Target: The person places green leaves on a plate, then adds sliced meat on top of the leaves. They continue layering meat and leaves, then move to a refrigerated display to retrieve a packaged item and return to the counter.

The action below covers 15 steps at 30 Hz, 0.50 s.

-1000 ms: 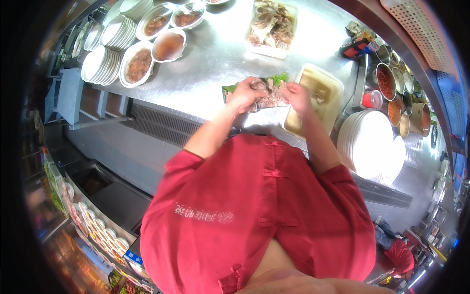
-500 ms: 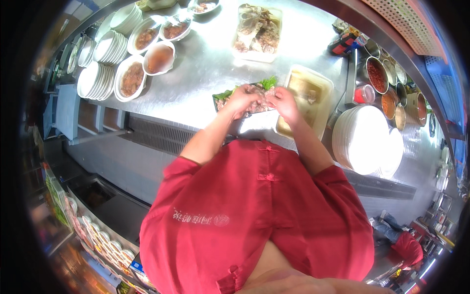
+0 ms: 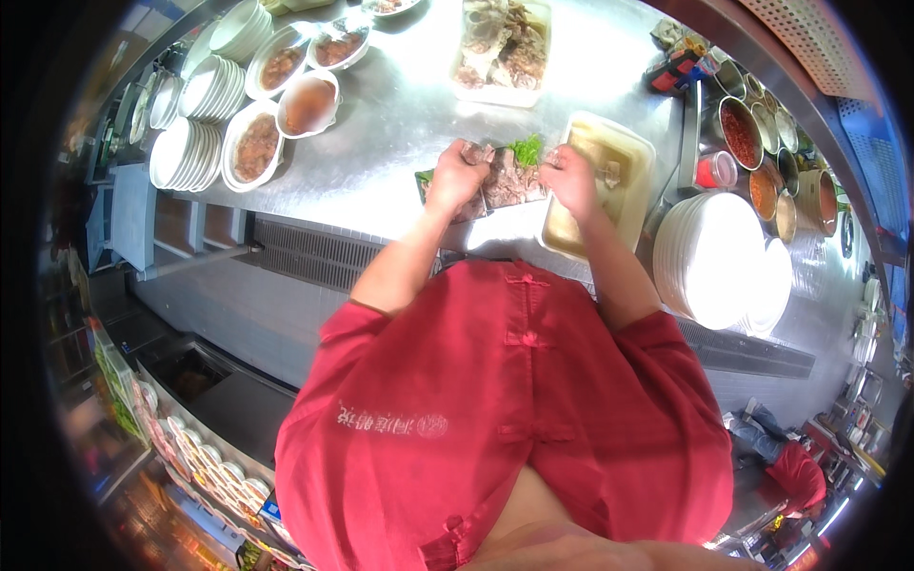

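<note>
Chunks of cooked meat [image 3: 514, 183] lie in a dark dish on the steel counter, with a green lettuce leaf [image 3: 526, 149] at the far side. My left hand [image 3: 457, 179] is closed over the dish's left part, pinching a piece of meat [image 3: 478, 152] at its fingertips. At the dish's right side, my right hand [image 3: 574, 183] is closed too, with a small bit of meat [image 3: 549, 159] between thumb and fingers. Part of the dish is hidden beneath my hands. Just right of it stands a pale plastic tub [image 3: 649, 181] of cloudy liquid, partly behind my right forearm.
A second tub [image 3: 495, 98] with meaty bones stands at the far middle. Bowls of reddish food [image 3: 253, 147] and stacked white bowls [image 3: 176, 157] fill the left. To the right are a plate stack [image 3: 709, 257] and seasoning pots [image 3: 738, 133]. Another person [image 3: 798, 476] is at lower right.
My hands have moved apart, the left one leftward and the right one rightward. More of the meat in the dish now shows between them. The whole view has shifted slightly.
</note>
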Each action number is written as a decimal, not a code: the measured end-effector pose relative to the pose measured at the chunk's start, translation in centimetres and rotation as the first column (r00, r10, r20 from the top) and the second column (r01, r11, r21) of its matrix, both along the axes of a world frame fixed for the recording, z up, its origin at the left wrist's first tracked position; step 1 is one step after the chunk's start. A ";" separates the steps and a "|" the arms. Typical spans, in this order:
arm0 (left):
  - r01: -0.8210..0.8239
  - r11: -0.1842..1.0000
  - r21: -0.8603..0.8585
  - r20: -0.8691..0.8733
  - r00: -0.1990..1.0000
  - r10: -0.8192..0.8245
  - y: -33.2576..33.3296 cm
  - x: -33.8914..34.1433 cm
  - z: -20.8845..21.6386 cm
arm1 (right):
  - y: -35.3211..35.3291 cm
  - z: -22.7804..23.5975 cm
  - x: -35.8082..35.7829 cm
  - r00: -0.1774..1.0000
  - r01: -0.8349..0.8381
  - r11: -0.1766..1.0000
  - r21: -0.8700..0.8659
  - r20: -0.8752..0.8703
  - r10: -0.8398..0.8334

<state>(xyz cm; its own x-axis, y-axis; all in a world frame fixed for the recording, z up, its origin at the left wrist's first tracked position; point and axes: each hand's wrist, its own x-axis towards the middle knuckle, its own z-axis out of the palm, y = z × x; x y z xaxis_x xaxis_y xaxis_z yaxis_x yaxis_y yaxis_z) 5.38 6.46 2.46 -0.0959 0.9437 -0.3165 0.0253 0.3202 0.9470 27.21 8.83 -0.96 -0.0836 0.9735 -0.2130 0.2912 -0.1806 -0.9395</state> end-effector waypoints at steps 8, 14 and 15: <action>0.169 0.979 -0.114 -0.212 0.959 -0.190 -0.2 0.9 -1.0 | 1.1 -2.4 -0.7 0.932 -0.215 0.976 -0.033 0.291 0.215; 0.062 0.961 -0.270 0.290 0.957 0.020 -0.5 -1.3 -1.7 | 0.8 -3.7 -0.5 0.955 -0.243 0.969 -0.049 0.163 0.248; 0.045 0.952 -0.301 0.370 0.926 0.073 -0.6 -1.6 -1.8 | 0.6 -3.5 -0.5 0.943 -0.256 0.965 -0.063 0.205 0.263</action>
